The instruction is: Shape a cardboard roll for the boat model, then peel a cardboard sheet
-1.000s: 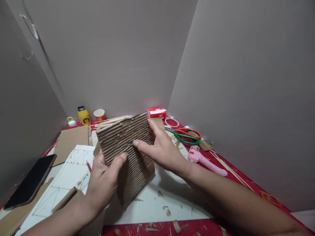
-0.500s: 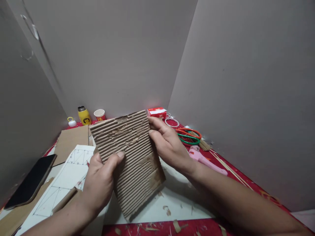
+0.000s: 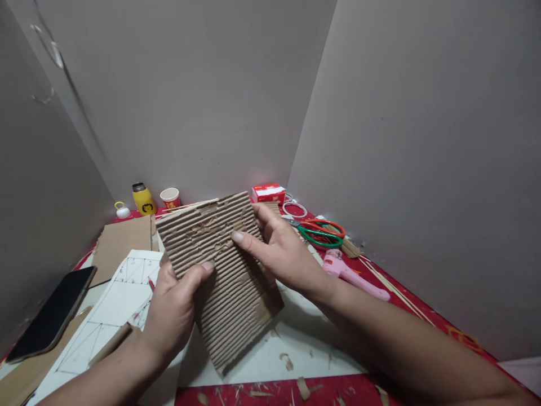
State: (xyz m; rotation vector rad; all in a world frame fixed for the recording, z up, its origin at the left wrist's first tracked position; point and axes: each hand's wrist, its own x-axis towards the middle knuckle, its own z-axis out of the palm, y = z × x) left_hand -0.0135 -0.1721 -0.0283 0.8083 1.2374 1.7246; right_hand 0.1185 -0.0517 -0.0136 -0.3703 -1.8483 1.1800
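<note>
A rectangular piece of corrugated cardboard [image 3: 230,316], its ridges exposed and partly torn near the top, is held tilted above the table. My left hand [image 3: 175,301] is closed on its left edge, thumb on the ridged face and fingers hidden behind. My right hand [image 3: 285,248] grips the upper right edge, with the thumb lying on the ridges and the other fingers behind the sheet. Below the cardboard lies a white sheet [image 3: 304,355] with small brown scraps on it.
On the left are a phone [image 3: 53,316], a paper with line drawings [image 3: 112,301] and flat cardboard [image 3: 122,242]. Behind stand a yellow bottle [image 3: 144,200], a paper cup [image 3: 169,198] and a red box [image 3: 269,193]. Scissors [image 3: 323,232], a pink glue gun [image 3: 355,279] and thin sticks [image 3: 395,290] lie right.
My right thumb has moved left from the cardboard's edge onto its ridged face. The scissors' blades now show beside the right hand. My left hand keeps its hold.
</note>
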